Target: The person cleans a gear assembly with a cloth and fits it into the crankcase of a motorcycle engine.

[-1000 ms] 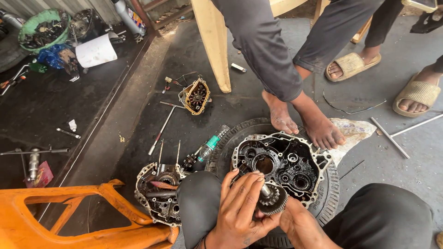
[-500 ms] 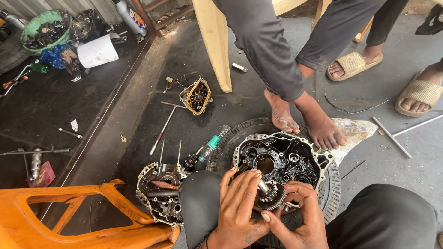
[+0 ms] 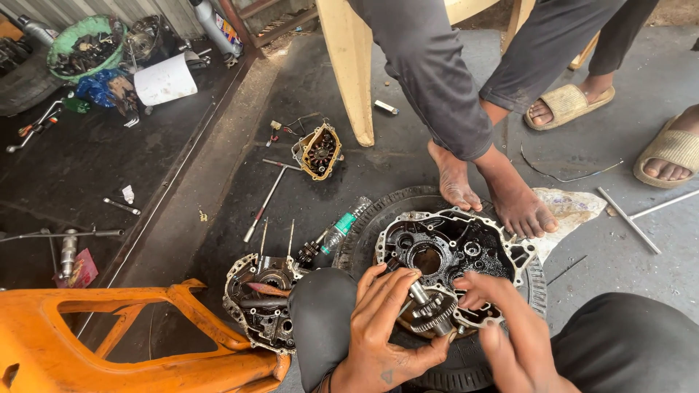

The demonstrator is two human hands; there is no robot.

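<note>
On the tyre (image 3: 364,233), low in frame: open crankcase half (image 3: 455,251), oily, bearing bore bare at centre. Left hand (image 3: 386,335) cupped round a gear shaft (image 3: 429,309), fingers closed on its cluster; right hand (image 3: 502,327) pinching the same cluster from the other side, fingertips narrow. Shaft tilted, lower end at the case's near edge, apparently not seated in a bore yet. Judged: assembly early to midway — one shaft going in, no other gears visible in this half, no cover on.

Left of the knee, second case half (image 3: 262,306) lying open on the ground, apart from the first, so joining not done. Farther up, small cover with a coil ring (image 3: 319,151) loose on the floor, also unfitted. T-handle wrench (image 3: 266,200) and a small bottle (image 3: 344,225) between the parts, near but untouched. Orange frame (image 3: 138,342) bottom left. Another person's bare feet (image 3: 495,193) resting against the case's far rim.
</note>
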